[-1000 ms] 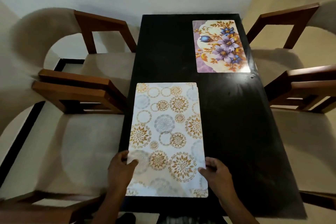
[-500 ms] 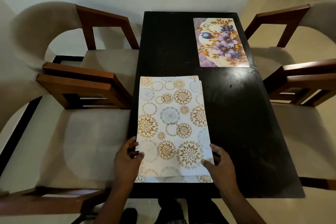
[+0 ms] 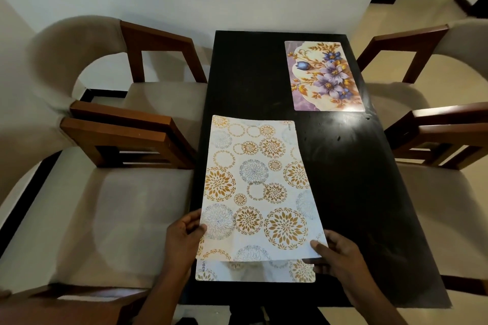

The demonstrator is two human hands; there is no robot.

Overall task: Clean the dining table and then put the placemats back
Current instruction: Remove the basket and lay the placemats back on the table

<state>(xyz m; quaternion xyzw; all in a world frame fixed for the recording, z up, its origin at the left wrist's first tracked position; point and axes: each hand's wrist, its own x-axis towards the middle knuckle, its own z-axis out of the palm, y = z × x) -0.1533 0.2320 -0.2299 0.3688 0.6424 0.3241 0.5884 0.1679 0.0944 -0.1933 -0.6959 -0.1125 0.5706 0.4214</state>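
A white placemat with gold and grey circle patterns (image 3: 257, 187) is lifted at its near edge off a second, matching placemat (image 3: 253, 272) that lies flat on the black dining table (image 3: 356, 192). My left hand (image 3: 183, 235) pinches the top mat's near left corner. My right hand (image 3: 335, 253) pinches its near right corner, thumb on top. A third placemat with purple flowers (image 3: 324, 76) lies flat at the table's far right.
Two cushioned wooden chairs (image 3: 126, 140) stand along the table's left side and two more (image 3: 443, 129) along its right side. A white wall runs just behind the table's far end. A bright light reflection sits on the tabletop near the floral mat.
The top circle-patterned mat has been lifted at its near edge and shifted away from me, uncovering a strip of the matching mat beneath. Both hands now pinch its corners.
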